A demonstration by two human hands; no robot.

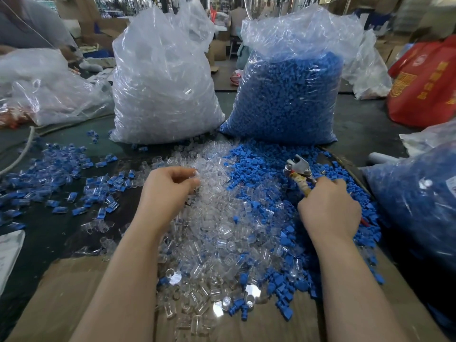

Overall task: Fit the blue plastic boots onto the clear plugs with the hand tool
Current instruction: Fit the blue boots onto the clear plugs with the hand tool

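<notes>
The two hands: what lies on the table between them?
In the head view, loose clear plugs are heaped between the left hand and the right hand.

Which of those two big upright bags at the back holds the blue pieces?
The right-hand bag, behind the hand tool, is packed with blue boots. The left-hand bag holds only clear plugs.

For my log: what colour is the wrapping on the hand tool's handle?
Yellowish-tan wrapping on the hand tool, gripped by the right hand; head view.

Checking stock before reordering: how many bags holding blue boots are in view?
2: one upright bag of blue boots behind the loose piles, another bag at the right edge. Others may be hidden.
</notes>
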